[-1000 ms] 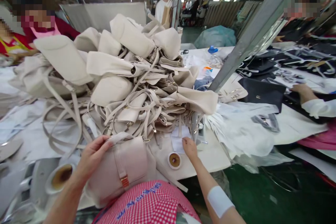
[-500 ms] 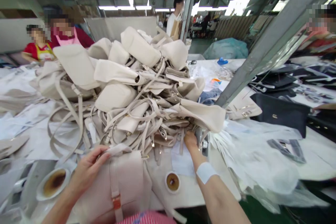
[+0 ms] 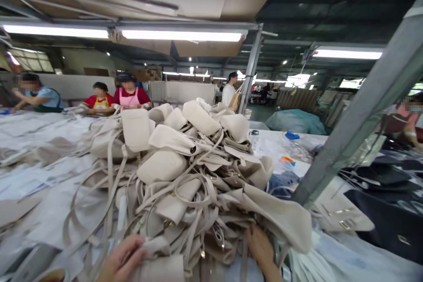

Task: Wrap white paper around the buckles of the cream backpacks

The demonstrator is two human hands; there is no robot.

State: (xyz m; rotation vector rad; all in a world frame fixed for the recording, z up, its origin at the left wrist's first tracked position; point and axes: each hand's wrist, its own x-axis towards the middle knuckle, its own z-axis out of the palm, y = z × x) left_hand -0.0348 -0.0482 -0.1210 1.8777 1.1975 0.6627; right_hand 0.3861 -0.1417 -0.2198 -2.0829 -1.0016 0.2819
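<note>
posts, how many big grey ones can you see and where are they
2. One slanting post rises to the right of the bag pile; one farther post stands behind the pile. Others farther back may be hidden.

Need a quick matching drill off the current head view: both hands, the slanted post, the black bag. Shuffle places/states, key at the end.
Column one
1. Left hand
2. Right hand
3. Black bag
4. Slanted post

Column two
A. Grey, rising toward the upper right corner
B. At the lower right front of the beige pile, fingers partly hidden
C. Has a metal clasp, at the right edge of the picture
D. On the top of the nearest beige bag

Pairs: 1-D, 2-B, 3-C, 4-A
</note>
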